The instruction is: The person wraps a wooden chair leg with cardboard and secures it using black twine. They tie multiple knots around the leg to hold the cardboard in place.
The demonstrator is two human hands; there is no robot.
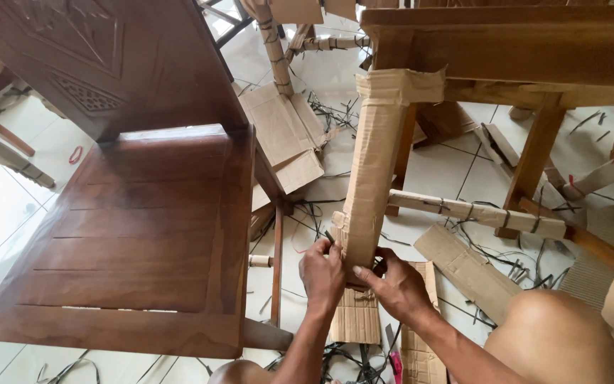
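— What's at nine o'clock?
— A dark wooden chair [143, 235]. The left hand [323, 274] pinches the cardboard wrap [374, 178] on the table leg at centre; the right hand [396, 284] clasps its bottom.
— Risk?
— Cardboard tearing unevenly — loose straps [335, 114] underfoot.

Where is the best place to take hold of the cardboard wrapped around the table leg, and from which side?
Probably at the lower end of the cardboard wrap, where the left hand and right hand already pinch it. The wrap is a long sleeve, fixed under the table at the top; its bottom edges look loose. Come from below, one hand on each side.
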